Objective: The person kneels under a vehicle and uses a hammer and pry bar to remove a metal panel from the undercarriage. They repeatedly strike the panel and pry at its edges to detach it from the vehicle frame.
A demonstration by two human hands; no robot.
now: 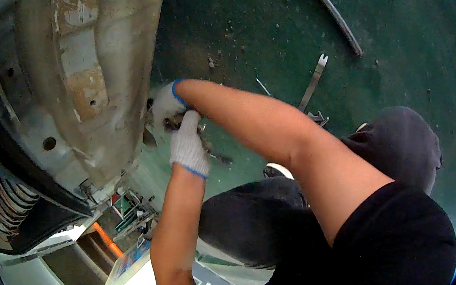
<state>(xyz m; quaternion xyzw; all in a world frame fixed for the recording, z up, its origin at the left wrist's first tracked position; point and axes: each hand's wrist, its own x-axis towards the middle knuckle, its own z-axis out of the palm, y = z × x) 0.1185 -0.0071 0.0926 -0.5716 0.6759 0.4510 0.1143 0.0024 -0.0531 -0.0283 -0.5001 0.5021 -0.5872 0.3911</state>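
My hands, in white knit gloves with blue cuffs, are close together beside the lower edge of a worn, pale vehicle body panel. Farther out is my right hand, its fingers curled at the panel's edge and blurred. Just nearer, my left hand is closed, its fingertips meeting the right hand. Between them shows a small dark metal part, too blurred to name. A dark, slim tool-like piece sticks out beside my left glove; whether I hold it cannot be told.
On the green floor lie a metal tube, a flat bar with a forked end and a thin rod. My bent knees are close on the right. An orange hose and a coiled, ribbed part are lower left.
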